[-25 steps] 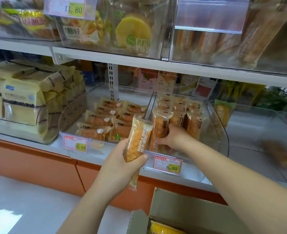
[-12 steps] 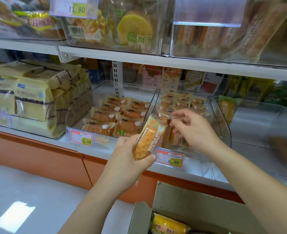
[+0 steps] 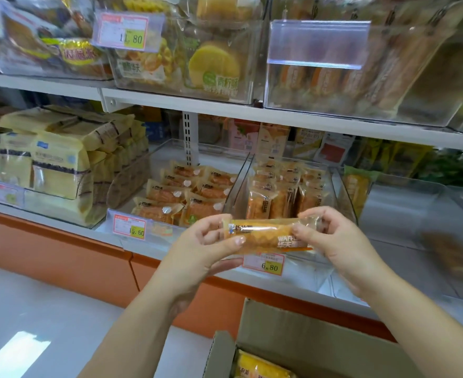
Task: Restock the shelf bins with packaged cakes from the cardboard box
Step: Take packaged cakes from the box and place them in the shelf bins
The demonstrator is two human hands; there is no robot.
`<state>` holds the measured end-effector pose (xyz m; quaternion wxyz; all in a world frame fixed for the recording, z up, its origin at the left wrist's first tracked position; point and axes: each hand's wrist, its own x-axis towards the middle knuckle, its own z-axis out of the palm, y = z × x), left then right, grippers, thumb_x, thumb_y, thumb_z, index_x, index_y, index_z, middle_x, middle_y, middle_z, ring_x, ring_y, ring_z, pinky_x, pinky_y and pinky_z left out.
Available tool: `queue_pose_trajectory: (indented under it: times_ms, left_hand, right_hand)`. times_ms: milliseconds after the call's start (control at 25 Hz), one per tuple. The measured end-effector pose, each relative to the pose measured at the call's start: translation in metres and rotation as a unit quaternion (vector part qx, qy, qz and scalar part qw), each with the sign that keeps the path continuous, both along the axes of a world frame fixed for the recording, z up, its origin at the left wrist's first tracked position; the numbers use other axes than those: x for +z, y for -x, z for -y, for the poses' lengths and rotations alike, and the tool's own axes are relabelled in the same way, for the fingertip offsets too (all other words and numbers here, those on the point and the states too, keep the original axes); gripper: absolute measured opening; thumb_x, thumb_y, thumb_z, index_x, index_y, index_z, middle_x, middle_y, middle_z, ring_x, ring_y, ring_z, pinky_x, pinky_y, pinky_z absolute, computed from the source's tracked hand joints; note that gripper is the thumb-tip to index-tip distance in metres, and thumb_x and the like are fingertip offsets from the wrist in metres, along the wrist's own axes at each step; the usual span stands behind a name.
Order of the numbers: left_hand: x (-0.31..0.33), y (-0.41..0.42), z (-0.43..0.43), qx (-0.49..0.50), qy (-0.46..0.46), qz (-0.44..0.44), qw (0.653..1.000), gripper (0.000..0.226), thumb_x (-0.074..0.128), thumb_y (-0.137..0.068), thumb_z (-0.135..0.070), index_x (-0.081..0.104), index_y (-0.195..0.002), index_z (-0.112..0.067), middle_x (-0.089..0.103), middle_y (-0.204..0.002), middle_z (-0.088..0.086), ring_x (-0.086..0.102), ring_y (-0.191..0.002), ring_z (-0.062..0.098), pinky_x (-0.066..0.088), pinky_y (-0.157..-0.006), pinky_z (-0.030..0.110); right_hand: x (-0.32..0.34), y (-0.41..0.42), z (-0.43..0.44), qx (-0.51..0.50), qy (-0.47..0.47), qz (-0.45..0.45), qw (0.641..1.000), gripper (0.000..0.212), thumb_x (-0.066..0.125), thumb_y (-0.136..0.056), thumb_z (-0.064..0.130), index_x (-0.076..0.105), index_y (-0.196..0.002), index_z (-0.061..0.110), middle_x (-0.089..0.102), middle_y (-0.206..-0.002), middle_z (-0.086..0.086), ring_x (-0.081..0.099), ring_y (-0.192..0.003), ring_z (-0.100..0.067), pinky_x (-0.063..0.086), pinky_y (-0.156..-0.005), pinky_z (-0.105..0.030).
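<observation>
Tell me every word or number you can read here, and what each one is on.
"WAFF", then cut off: packet.
"11.80": top tag.
"15.60": left tag.
"6.80": right tag, just below the packet.
"青柠味": lemon pack.
Fine print on the tags and all other packs: too blurred to read.

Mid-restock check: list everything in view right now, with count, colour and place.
waffle cake packet: one, orange, held level before the shelf edge
upright packets: several, orange, in the 6.80 bin
flat packets: several, orange, in the 15.60 bin
loaf bags: many, pale yellow, lower shelf, left
cardboard box: one, brown, open, bottom right
yellow packet: one visible, inside the box
price tags: three legible, red and yellow, bin fronts
upper bins: several, clear, top shelf, holding cakes
left hand: one, grips the packet's left end
right hand: one, pinches the packet's right end
</observation>
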<state>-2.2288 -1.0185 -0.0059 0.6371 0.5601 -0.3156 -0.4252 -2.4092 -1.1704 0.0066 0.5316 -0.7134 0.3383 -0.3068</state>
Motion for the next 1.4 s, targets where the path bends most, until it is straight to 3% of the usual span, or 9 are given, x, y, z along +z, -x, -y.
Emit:
queue_pose_trajectory:
  times_ms: [80, 160, 240, 360, 480, 680, 800, 1080, 1400]
  left_hand:
    - [-0.002, 0.008, 0.010, 0.019, 0.001, 0.055, 0.998, 0.039, 0.073, -0.083, -0.010, 0.062, -0.119, -0.016, 0.076, -0.100, 0.003, 0.073, -0.094, 0.020, 0.060, -0.078, 0.031]
    - [0.005, 0.009, 0.021, 0.042, 0.014, 0.142, 0.989, 0.034, 0.075, -0.083, -0.014, 0.065, -0.114, -0.021, 0.076, -0.096, 0.001, 0.072, -0.092, 0.017, 0.060, -0.078, 0.029]
    - [0.017, 0.005, 0.033, 0.045, 0.022, 0.228, 0.972, 0.034, 0.078, -0.081, -0.021, 0.065, -0.112, -0.027, 0.075, -0.094, -0.004, 0.071, -0.089, 0.009, 0.058, -0.077, 0.023]
    - [0.034, 0.006, 0.058, 0.012, 0.025, 0.306, 0.952, 0.040, 0.077, -0.081, -0.029, 0.063, -0.119, -0.030, 0.072, -0.101, -0.012, 0.068, -0.091, 0.000, 0.058, -0.082, 0.024]
    - [0.036, -0.002, 0.087, 0.026, 0.020, 0.362, 0.931, 0.050, 0.066, -0.087, -0.042, 0.055, -0.134, -0.028, 0.064, -0.123, -0.014, 0.060, -0.112, 0.001, 0.049, -0.100, 0.028]
    - [0.023, -0.042, 0.128, 0.007, -0.121, 0.606, 0.786, 0.054, 0.062, -0.090, -0.043, 0.046, -0.141, -0.039, 0.043, -0.150, 0.005, 0.030, -0.144, 0.023, 0.028, -0.114, 0.039]
    - [0.015, -0.053, 0.149, -0.049, -0.180, 0.607, 0.772, 0.063, 0.068, -0.084, -0.046, 0.042, -0.140, -0.047, 0.035, -0.154, 0.008, 0.021, -0.147, 0.026, 0.029, -0.116, 0.046]
    - [0.000, -0.055, 0.159, 0.001, -0.169, 0.627, 0.760, 0.058, 0.075, -0.081, -0.027, 0.052, -0.135, -0.034, 0.025, -0.157, 0.003, 0.043, -0.135, 0.026, 0.045, -0.099, 0.036]
    - [-0.010, -0.056, 0.145, 0.013, -0.115, 0.587, 0.801, 0.068, 0.070, -0.083, -0.025, 0.041, -0.144, -0.029, 0.050, -0.142, 0.013, 0.030, -0.144, 0.021, 0.041, -0.103, 0.035]
  right_hand:
    - [0.000, 0.002, 0.001, 0.022, 0.052, -0.091, 0.994, 0.034, 0.079, -0.069, 0.042, 0.063, -0.098, 0.034, 0.068, -0.094, -0.005, 0.065, -0.085, -0.019, 0.047, -0.067, -0.024]
    - [0.011, 0.005, 0.008, 0.036, 0.159, -0.172, 0.972, 0.028, 0.074, -0.076, 0.045, 0.062, -0.101, 0.043, 0.065, -0.102, 0.015, 0.059, -0.097, -0.007, 0.048, -0.080, -0.021]
    - [0.024, 0.006, 0.014, 0.055, 0.286, -0.248, 0.924, 0.040, 0.068, -0.075, 0.057, 0.058, -0.114, 0.050, 0.054, -0.113, 0.027, 0.044, -0.109, 0.000, 0.039, -0.095, -0.026]
    - [0.033, -0.006, 0.019, 0.058, 0.397, -0.296, 0.867, 0.058, 0.065, -0.076, 0.060, 0.054, -0.130, 0.043, 0.053, -0.118, 0.020, 0.038, -0.112, -0.005, 0.036, -0.100, -0.033]
    - [0.025, -0.018, 0.026, -0.025, 0.292, -0.268, 0.918, 0.049, 0.070, -0.080, 0.049, 0.056, -0.124, 0.033, 0.062, -0.109, 0.014, 0.055, -0.099, -0.010, 0.048, -0.086, -0.030]
    - [0.006, -0.044, 0.047, -0.079, 0.157, -0.305, 0.936, 0.040, 0.073, -0.081, 0.040, 0.060, -0.113, 0.021, 0.065, -0.096, 0.006, 0.062, -0.087, -0.014, 0.052, -0.075, -0.029]
    - [-0.017, -0.064, 0.053, -0.057, 0.093, -0.369, 0.923, 0.033, 0.072, -0.085, 0.031, 0.062, -0.111, 0.013, 0.067, -0.099, -0.002, 0.064, -0.089, -0.019, 0.055, -0.081, -0.033]
    - [-0.043, -0.076, 0.059, -0.108, 0.053, -0.255, 0.959, 0.044, 0.079, -0.077, 0.029, 0.050, -0.109, 0.018, 0.060, -0.094, 0.008, 0.064, -0.086, -0.015, 0.056, -0.075, -0.032]
    - [-0.038, -0.073, 0.060, -0.078, 0.035, -0.278, 0.957, 0.052, 0.082, -0.074, 0.037, 0.052, -0.107, 0.011, 0.064, -0.100, 0.003, 0.060, -0.083, -0.013, 0.043, -0.056, -0.020]
